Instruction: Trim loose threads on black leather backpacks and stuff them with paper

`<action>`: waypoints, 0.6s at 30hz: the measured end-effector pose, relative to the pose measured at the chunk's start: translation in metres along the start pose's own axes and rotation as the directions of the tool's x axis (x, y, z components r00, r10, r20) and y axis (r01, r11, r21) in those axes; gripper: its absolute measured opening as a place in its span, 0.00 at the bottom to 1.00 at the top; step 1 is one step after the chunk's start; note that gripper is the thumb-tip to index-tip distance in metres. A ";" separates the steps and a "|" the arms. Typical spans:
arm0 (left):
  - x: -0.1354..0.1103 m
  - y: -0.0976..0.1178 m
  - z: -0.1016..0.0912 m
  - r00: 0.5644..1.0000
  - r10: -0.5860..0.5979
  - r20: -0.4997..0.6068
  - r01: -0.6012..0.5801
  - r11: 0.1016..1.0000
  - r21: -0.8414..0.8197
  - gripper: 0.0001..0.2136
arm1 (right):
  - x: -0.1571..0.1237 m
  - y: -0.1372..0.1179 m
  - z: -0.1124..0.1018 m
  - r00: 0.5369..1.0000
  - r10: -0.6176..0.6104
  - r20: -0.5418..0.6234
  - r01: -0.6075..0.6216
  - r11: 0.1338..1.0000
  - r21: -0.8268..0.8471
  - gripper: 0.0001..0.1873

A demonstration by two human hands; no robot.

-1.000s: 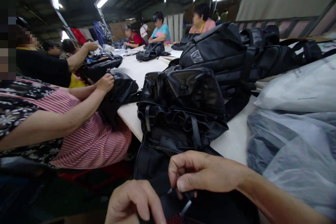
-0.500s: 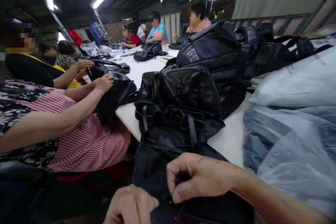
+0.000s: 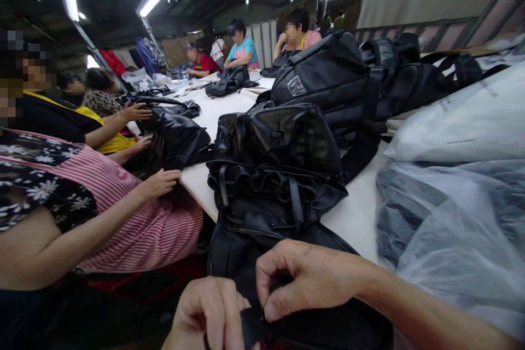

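Note:
A black backpack (image 3: 279, 147) with a gathered top and two short leather-like straps leans on the table edge, its lower part hanging toward me. My left hand (image 3: 213, 311) is closed on a dark strip (image 3: 251, 325) at the bag's near end. Beside it, my right hand (image 3: 303, 279) is closed too, thumb and forefinger pinched against the black fabric. The fingertips of both hands are close together. Whatever small part lies under the right fingertips is too hidden to make out.
More black bags (image 3: 324, 74) are piled behind on the white table (image 3: 197, 180). Clear plastic bags (image 3: 451, 219) lie at the right. On the left a co-worker in a striped apron (image 3: 143, 235) sits close by; other people sit farther along the table.
My left hand has shifted slightly up and right, and the dark strip in its fingers now shows. The neighbouring co-worker's hand has come away from the black bag at left.

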State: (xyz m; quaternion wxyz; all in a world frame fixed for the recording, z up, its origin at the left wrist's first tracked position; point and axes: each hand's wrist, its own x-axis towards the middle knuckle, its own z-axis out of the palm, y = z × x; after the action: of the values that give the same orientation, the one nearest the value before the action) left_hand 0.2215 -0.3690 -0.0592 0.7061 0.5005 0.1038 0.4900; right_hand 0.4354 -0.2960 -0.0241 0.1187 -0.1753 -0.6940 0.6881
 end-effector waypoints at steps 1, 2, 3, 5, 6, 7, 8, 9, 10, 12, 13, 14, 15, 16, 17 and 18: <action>0.001 0.002 0.002 0.999 -0.010 -0.031 0.010 1.000 0.018 0.26 | 0.000 0.000 0.000 1.000 -0.005 -0.002 0.005 1.000 -0.012 0.06; 0.003 0.003 0.005 0.997 -0.025 -0.078 0.027 0.999 0.034 0.23 | 0.000 0.001 0.001 1.000 -0.011 -0.003 0.011 1.000 -0.028 0.05; 0.005 0.005 0.009 0.990 -0.046 -0.134 0.051 0.998 0.038 0.19 | 0.000 0.001 0.001 1.000 -0.020 -0.001 0.019 0.999 -0.047 0.05; 0.011 0.007 0.017 0.969 -0.108 -0.223 0.113 0.994 0.009 0.10 | 0.000 0.002 0.002 1.000 -0.029 -0.004 0.028 0.997 -0.070 0.04; 0.014 0.008 0.020 0.956 -0.149 -0.255 0.150 0.989 -0.015 0.07 | 0.000 0.002 0.003 1.000 -0.025 -0.001 0.025 0.997 -0.067 0.04; 0.018 0.009 0.023 0.939 -0.195 -0.284 0.193 0.981 -0.033 0.06 | 0.000 0.002 0.004 1.000 -0.020 0.004 0.020 0.998 -0.059 0.03; 0.022 0.009 0.025 0.921 -0.233 -0.311 0.233 0.972 -0.038 0.06 | 0.000 0.001 0.004 1.000 -0.016 0.010 0.016 0.999 -0.047 0.02; 0.025 0.009 0.026 0.903 -0.252 -0.347 0.259 0.965 -0.026 0.07 | 0.000 0.000 0.004 1.000 -0.013 0.009 0.013 0.999 -0.036 0.02; 0.028 0.009 0.026 0.886 -0.251 -0.390 0.272 0.962 -0.003 0.09 | 0.000 -0.002 0.003 1.000 -0.010 -0.003 0.009 0.999 -0.034 0.03; 0.031 0.007 0.024 0.866 -0.209 -0.454 0.265 0.962 0.063 0.11 | 0.000 -0.005 0.002 0.998 0.005 -0.056 -0.008 0.999 -0.052 0.04; 0.030 0.006 0.023 0.859 -0.179 -0.480 0.256 0.961 0.100 0.12 | 0.000 -0.006 0.001 0.996 0.017 -0.089 -0.023 0.997 -0.068 0.05; 0.029 0.003 0.021 0.851 -0.148 -0.504 0.246 0.960 0.134 0.12 | -0.001 -0.007 0.000 0.993 0.021 -0.114 -0.031 0.996 -0.083 0.06; 0.028 0.001 0.020 0.842 -0.122 -0.525 0.241 0.957 0.164 0.13 | -0.001 -0.008 0.000 0.991 0.011 -0.135 -0.024 0.995 -0.097 0.06; 0.026 -0.002 0.018 0.832 -0.100 -0.545 0.238 0.953 0.188 0.14 | -0.002 -0.009 0.000 0.988 -0.013 -0.155 -0.005 0.993 -0.116 0.05; 0.024 -0.005 0.018 0.821 -0.087 -0.564 0.240 0.949 0.202 0.15 | -0.003 -0.009 0.000 0.982 -0.049 -0.184 0.022 0.989 -0.145 0.04; 0.023 -0.007 0.017 0.814 -0.092 -0.573 0.251 0.946 0.205 0.16 | -0.003 -0.008 0.001 0.970 -0.093 -0.225 0.051 0.981 -0.187 0.04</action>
State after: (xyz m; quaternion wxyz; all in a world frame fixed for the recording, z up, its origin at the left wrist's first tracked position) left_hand 0.2478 -0.3617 -0.0486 0.6114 0.4165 0.4159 0.5289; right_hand 0.4375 -0.2979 -0.0158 0.2076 -0.2393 -0.7406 0.5925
